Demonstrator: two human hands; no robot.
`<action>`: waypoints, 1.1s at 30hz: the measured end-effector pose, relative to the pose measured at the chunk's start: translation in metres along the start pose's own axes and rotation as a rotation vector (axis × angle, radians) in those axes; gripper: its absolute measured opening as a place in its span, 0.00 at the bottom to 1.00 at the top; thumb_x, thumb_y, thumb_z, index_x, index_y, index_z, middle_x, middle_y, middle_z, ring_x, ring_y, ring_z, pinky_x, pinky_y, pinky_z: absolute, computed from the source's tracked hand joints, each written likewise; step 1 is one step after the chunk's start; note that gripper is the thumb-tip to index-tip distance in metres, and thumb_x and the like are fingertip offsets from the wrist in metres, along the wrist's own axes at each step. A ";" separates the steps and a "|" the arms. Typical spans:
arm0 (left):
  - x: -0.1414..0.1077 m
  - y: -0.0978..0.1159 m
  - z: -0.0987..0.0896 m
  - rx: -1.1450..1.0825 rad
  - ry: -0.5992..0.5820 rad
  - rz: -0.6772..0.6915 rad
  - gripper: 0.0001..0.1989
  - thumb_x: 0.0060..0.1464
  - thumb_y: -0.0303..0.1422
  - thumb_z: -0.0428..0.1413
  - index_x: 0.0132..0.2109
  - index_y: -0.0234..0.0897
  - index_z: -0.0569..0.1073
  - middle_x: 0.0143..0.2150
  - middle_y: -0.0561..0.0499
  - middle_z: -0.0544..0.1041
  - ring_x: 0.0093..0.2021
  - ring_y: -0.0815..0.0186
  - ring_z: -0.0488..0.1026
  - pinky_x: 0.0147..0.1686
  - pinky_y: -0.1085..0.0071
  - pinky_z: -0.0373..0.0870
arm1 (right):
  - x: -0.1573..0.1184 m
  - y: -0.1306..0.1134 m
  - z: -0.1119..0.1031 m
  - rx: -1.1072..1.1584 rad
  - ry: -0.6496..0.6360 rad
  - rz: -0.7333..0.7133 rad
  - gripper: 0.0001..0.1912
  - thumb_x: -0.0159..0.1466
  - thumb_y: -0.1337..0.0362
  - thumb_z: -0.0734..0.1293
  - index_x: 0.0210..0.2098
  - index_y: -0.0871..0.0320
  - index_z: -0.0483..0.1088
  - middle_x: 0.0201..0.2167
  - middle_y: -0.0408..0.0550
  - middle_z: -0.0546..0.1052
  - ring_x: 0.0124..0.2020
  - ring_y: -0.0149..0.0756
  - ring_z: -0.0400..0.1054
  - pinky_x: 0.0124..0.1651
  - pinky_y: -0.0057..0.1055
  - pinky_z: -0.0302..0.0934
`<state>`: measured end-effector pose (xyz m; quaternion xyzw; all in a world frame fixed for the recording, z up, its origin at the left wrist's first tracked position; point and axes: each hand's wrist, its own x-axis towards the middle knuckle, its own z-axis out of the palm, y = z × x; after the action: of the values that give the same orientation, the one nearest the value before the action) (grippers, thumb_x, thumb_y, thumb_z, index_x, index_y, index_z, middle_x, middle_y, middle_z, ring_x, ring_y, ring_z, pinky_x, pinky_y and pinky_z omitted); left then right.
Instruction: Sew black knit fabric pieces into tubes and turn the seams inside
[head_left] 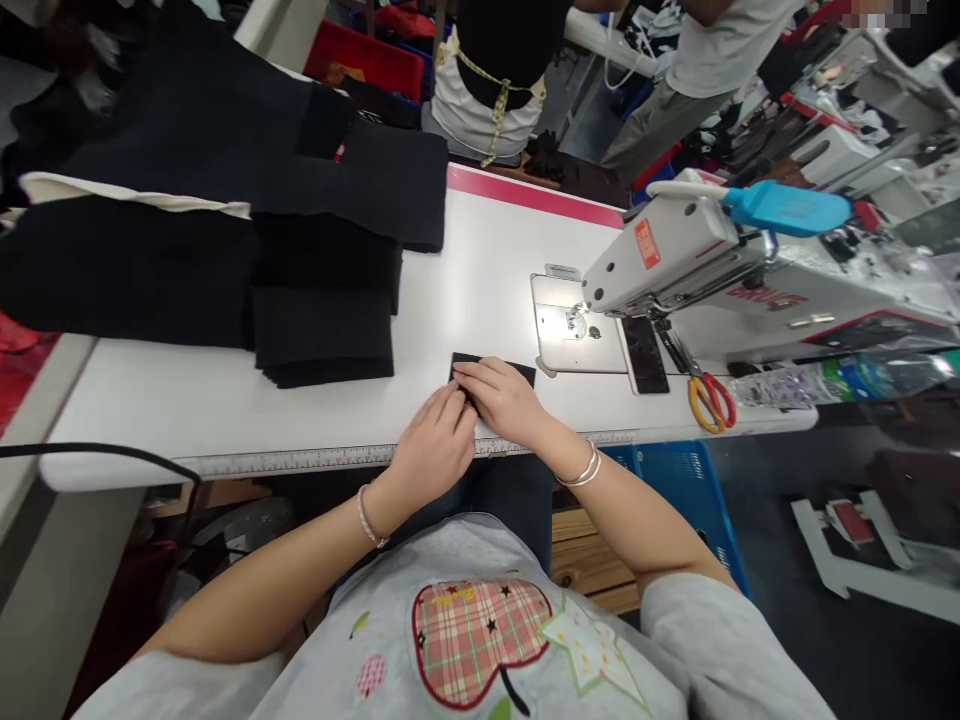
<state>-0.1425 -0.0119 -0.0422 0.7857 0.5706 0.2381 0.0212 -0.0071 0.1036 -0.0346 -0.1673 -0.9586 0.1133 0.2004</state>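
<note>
A small black fabric piece (525, 374) lies at the front of the white sewing table, mostly covered by my hands. My left hand (439, 440) has its fingers curled, and they pinch the piece at its near left edge. Over the top of the same piece rests my right hand (504, 402), its fingers bent and gripping it close to the left fingertips. The fingertips of both hands nearly meet, and the exact fold of cloth between them is hidden.
A stack of black fabric pieces (322, 330) and larger dark cloth (210, 150) cover the table's left. On the right stand a sewing machine (675, 250), a phone (645, 355), scissors (711, 400) and a plastic bottle (862, 380). A measuring tape (300, 458) runs along the front edge. Two people stand beyond.
</note>
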 end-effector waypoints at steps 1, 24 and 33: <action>0.001 0.001 0.000 0.015 -0.001 -0.002 0.15 0.59 0.27 0.46 0.50 0.27 0.70 0.53 0.31 0.70 0.59 0.47 0.66 0.58 0.50 0.68 | 0.000 0.000 0.000 -0.004 -0.003 -0.005 0.17 0.68 0.71 0.56 0.48 0.62 0.74 0.51 0.58 0.77 0.44 0.43 0.69 0.49 0.47 0.69; -0.028 -0.007 0.004 0.062 0.027 0.096 0.25 0.60 0.25 0.47 0.63 0.21 0.62 0.64 0.30 0.66 0.66 0.45 0.60 0.62 0.48 0.64 | -0.007 -0.005 -0.007 -0.004 0.026 0.053 0.14 0.70 0.66 0.58 0.47 0.62 0.73 0.53 0.57 0.76 0.50 0.42 0.69 0.54 0.46 0.67; -0.015 -0.032 -0.024 -0.304 0.013 -0.166 0.21 0.60 0.32 0.51 0.59 0.36 0.67 0.61 0.42 0.70 0.60 0.55 0.68 0.60 0.52 0.68 | -0.048 0.006 -0.057 0.463 0.353 1.092 0.11 0.57 0.68 0.69 0.41 0.58 0.73 0.42 0.50 0.76 0.34 0.35 0.72 0.39 0.38 0.72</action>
<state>-0.1835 -0.0200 -0.0357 0.7219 0.5912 0.3243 0.1556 0.0601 0.1002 -0.0019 -0.6024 -0.6375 0.3751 0.3001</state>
